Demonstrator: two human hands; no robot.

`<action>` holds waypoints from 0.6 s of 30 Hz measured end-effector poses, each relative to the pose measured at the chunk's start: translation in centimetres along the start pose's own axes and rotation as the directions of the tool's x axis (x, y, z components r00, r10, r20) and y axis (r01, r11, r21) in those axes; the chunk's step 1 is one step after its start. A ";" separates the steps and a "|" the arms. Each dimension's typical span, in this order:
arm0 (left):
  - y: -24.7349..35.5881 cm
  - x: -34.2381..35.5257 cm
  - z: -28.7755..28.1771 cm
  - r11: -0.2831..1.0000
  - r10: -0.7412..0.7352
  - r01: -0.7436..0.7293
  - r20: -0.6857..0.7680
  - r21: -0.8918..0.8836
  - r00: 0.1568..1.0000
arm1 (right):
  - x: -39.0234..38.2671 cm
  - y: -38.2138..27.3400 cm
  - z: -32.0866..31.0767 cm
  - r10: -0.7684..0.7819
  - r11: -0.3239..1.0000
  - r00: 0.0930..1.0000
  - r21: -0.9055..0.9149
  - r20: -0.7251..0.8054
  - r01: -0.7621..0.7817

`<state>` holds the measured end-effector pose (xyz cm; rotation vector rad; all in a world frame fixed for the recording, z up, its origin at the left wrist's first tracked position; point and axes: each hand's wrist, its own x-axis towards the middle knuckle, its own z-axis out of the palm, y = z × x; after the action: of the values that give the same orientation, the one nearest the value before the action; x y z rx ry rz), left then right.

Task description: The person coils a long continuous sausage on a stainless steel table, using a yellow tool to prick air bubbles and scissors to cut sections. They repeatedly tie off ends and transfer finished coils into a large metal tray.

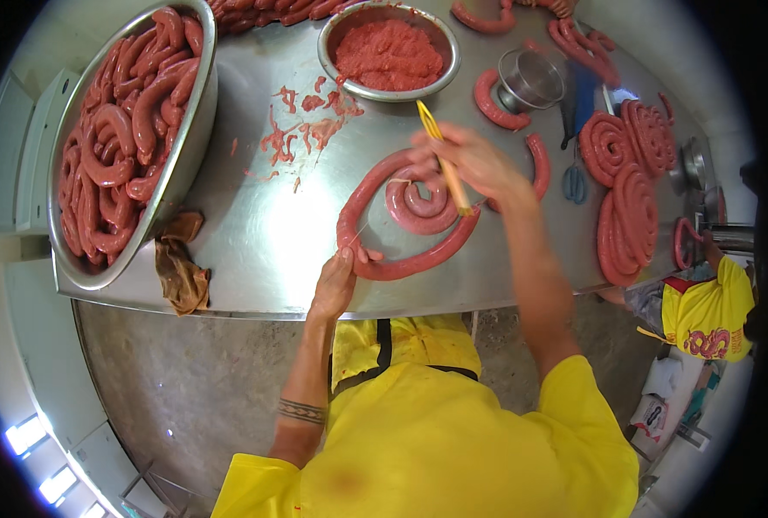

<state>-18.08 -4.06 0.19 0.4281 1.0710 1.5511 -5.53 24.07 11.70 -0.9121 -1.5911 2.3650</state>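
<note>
A long raw sausage (414, 263) curves in a ring on the metal table in front of me, with a smaller spiral coil of sausage (423, 211) inside it. My left hand (341, 274) grips the ring's near left side, thumb and fingers closed on it. A thin pale thread (360, 231) crosses the sausage just above that hand. My right hand (470, 160), blurred by motion, is over the ring's far right part. It is closed round a slim wooden-looking stick (453, 186) with a yellow looped end (429, 121).
A large metal tub (198, 112) heaped with sausages stands left, beside a brown cloth (183, 276). A bowl (390, 93) of ground meat sits ahead, near meat scraps (296, 134). Rightward lie a steel pot (530, 79), blue-handled scissors (574, 184), coiled sausages (627, 216) and a co-worker (703, 302).
</note>
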 end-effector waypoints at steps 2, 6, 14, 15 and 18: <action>0.6 1.1 0.1 0.987 0.018 -0.011 0.042 -0.163 0.999 | -5.0 -1.9 -1.2 -0.017 0.928 0.999 -0.373 0.031 0.027; 0.6 2.6 -0.1 0.995 0.089 -0.089 -0.001 -0.044 0.996 | -15.6 -1.5 -5.4 -0.090 0.948 0.993 -0.311 -0.074 0.062; -1.0 2.4 0.0 0.940 0.058 0.116 -0.487 0.320 0.872 | -28.3 11.9 -17.2 -0.129 0.863 0.828 -0.473 -0.546 -0.177; -1.1 2.6 0.1 0.908 0.132 0.072 -0.444 0.414 0.886 | -28.3 13.6 -16.0 -0.030 0.851 0.863 -0.466 -0.504 -0.243; -1.1 3.6 0.1 0.596 0.475 -0.070 -0.281 0.800 0.834 | -26.2 17.2 -8.1 0.289 0.731 0.935 -0.584 -0.204 -0.353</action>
<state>-18.39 -0.79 -1.61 0.8649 2.1778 1.4277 23.61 11.60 5.02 -1.5094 -2.3879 1.9289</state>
